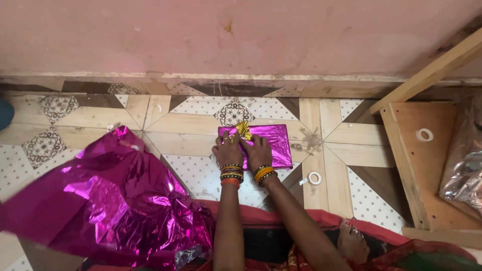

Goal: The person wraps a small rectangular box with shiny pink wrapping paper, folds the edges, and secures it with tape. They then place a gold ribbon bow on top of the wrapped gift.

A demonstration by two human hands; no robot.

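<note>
Parcel (268, 143) lies flat (long axis left-right), bow (243, 130) wallward.

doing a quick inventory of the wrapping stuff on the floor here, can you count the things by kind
Wrapped magenta foil box, under the left hand and right hand: 1
Gold bow on the box: 1
Loose magenta foil sheet: 1
White tape rolls, one on the tiled floor and one on the wooden board: 2
Silver foil sheet at the right edge: 1
Total: 6
</note>
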